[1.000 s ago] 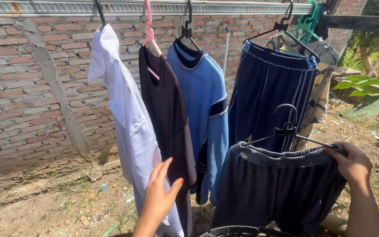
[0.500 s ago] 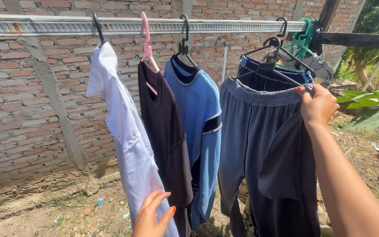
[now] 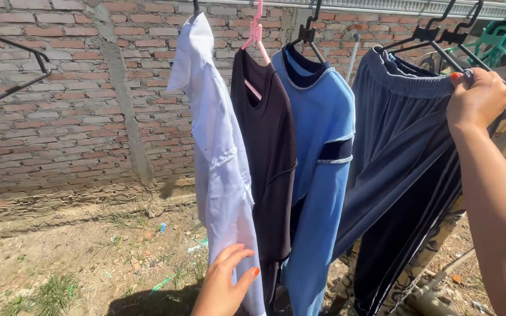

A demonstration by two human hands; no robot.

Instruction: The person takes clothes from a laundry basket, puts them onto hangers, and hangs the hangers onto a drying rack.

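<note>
The scene is being lit by hard, bright sunlight; glare is being thrown off the white shirt [image 3: 218,134], shadows falling on near ground

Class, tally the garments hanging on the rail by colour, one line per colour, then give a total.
White long-sleeved shirt: 1
Black short-sleeved top: 1
Light blue long-sleeved top: 1
Dark navy trousers: 1, its hanger held by the right hand
Total: 4

Red brick wall [image 3: 60,117] with a grey mortar seam — sunlit. Bare dirt ground [image 3: 60,263] below, sparse grass, scattered litter. Metal rail [image 3: 393,6] overhead — hard shadows.
</note>
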